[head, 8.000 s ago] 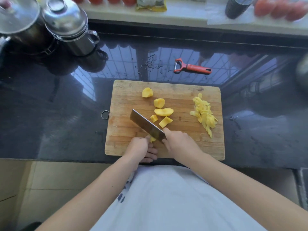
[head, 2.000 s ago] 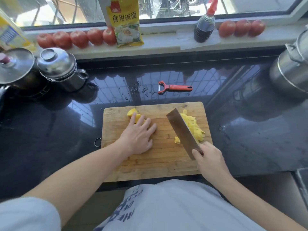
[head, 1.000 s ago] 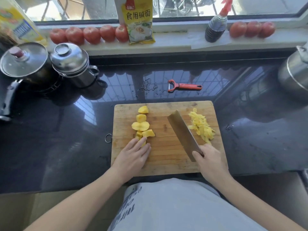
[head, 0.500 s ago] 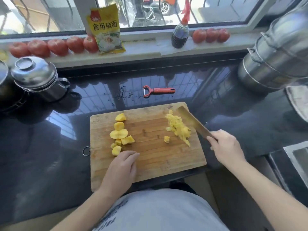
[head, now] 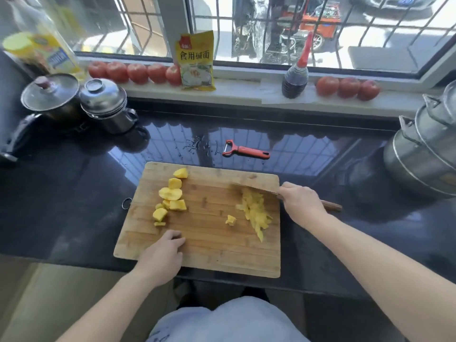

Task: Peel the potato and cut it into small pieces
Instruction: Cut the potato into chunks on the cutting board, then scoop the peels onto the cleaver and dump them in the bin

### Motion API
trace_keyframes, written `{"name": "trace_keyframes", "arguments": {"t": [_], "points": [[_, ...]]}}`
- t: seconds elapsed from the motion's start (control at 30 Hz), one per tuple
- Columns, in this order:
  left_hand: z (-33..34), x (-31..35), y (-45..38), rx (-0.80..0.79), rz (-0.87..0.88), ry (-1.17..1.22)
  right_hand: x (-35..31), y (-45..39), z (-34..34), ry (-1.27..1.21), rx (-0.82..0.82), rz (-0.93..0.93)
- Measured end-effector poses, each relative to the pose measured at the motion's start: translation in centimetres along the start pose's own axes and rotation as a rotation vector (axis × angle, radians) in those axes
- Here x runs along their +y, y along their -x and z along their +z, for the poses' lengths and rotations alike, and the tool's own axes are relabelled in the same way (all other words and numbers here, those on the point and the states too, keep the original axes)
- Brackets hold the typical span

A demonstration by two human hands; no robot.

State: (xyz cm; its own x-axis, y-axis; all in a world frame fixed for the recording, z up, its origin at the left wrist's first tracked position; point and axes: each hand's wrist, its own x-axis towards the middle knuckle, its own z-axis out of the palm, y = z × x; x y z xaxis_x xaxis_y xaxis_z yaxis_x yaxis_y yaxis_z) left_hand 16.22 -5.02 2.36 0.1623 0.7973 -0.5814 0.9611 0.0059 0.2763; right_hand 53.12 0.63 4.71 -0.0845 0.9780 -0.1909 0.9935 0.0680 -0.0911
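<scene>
Several yellow potato pieces (head: pixel 171 195) lie in a line on the left half of the wooden cutting board (head: pixel 209 253). A heap of pale potato peel (head: pixel 254 213) sits on the board's right half, with one small scrap (head: pixel 231 220) beside it. My right hand (head: pixel 299 202) grips the wooden handle of the cleaver (head: pixel 256 190) at the board's right edge; the blade lies low behind the peel. My left hand (head: pixel 160 257) rests on the board's near left part, fingers curled, holding nothing I can see.
A red peeler (head: pixel 245 151) lies on the black counter behind the board. Two lidded pots (head: pixel 103 104) stand far left, stacked steel steamers (head: pixel 424 146) far right. Tomatoes (head: pixel 134 72), a yellow packet (head: pixel 196 61) and a sauce bottle (head: pixel 294 80) line the windowsill.
My right hand has swung the cleaver from the board's middle to its right edge, behind the peel. My left hand has drawn back from the potato pieces toward the near edge.
</scene>
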Motion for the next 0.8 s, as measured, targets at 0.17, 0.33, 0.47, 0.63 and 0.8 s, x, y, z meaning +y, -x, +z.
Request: {"name": "trace_keyframes", "arguments": {"t": [0.17, 0.33, 0.47, 0.63, 0.8], "points": [[0.4, -0.3, -0.5, -0.005, -0.012, -0.003, -0.9, 1.4, -0.6, 0.055, -0.143, -0.240], [0.3, -0.2, -0.6, 0.012, -0.012, 0.005, 0.2, 1.1, -0.2, -0.130, 0.054, -0.020], [0.5, 0.1, -0.2, 0.057, -0.016, 0.013, 1.2, 2.0, -0.2, -0.144, 0.080, 0.120], [1.1, 0.4, 0.3, 0.111, -0.017, 0.013, -0.5, 5.4, 1.9, -0.081, 0.020, 0.145], [1.5, 0.3, 0.1, 0.131, -0.011, 0.027, -4.6, 7.6, 2.6, -0.238, -0.035, 0.214]]}}
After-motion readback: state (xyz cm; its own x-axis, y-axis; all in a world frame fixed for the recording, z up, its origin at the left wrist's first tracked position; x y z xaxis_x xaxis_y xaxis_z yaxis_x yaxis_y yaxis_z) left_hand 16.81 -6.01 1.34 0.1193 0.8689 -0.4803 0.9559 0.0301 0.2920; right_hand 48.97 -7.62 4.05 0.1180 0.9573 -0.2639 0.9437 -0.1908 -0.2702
